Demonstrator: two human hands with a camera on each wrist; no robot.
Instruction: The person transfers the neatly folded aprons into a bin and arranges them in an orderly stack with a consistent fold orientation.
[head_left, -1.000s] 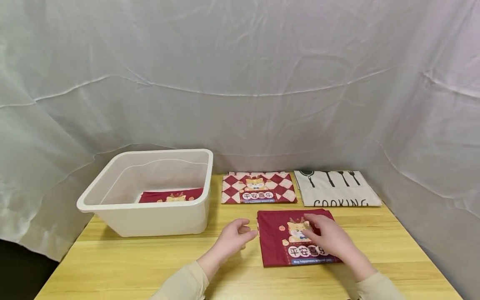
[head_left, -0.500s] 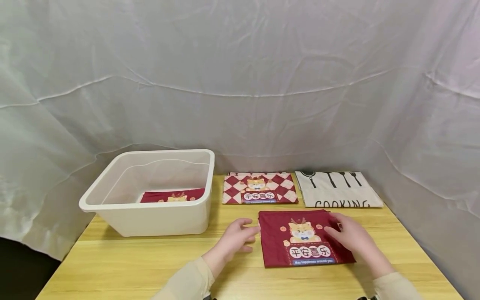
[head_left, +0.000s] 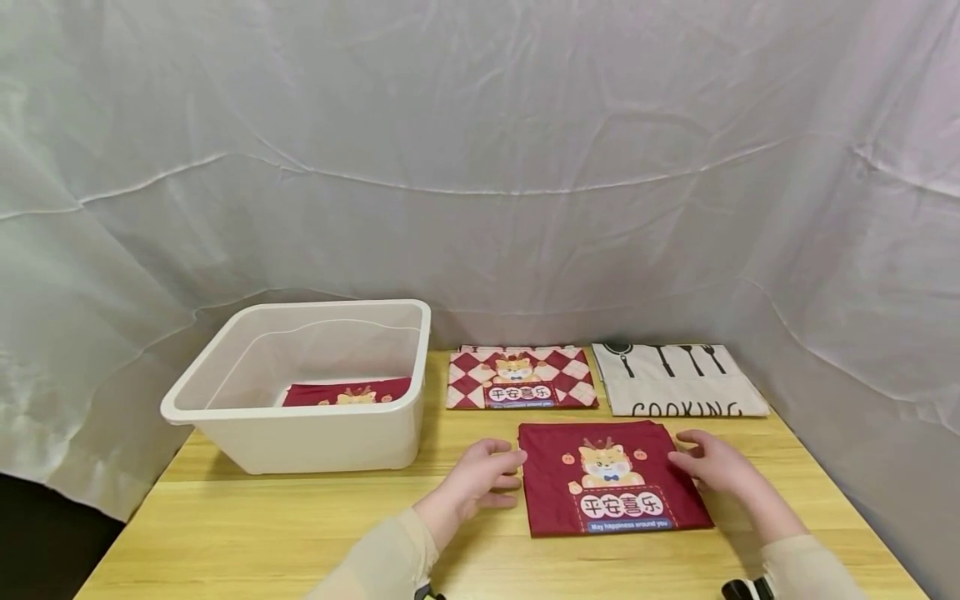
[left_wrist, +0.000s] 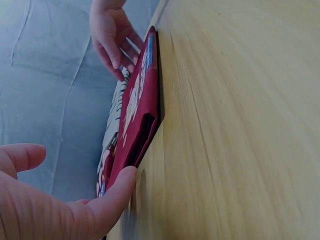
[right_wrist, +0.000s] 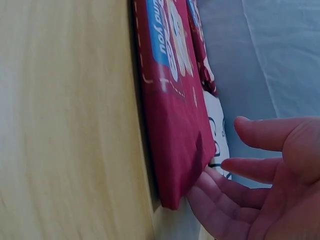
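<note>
Folded red apron (head_left: 607,479) laid at table (head_left: 300,533) centre, 3 o'clock of bin (head_left: 300,408). Flanked by left hand (head_left: 480,482) and right hand (head_left: 716,462), fingers relaxed, edges touched, nothing gripped. Pickup step judged in hand; both edges to be pinched next.

Between the hands a matt red cloth (head_left: 609,479) lies on smooth pale wood table (head_left: 300,533); glossy plastic tub (head_left: 300,433) further left

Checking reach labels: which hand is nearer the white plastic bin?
Left. The left hand sits at the left edge of the folded red cloth, just right of the bin. The right hand is at the cloth's far right edge.
</note>
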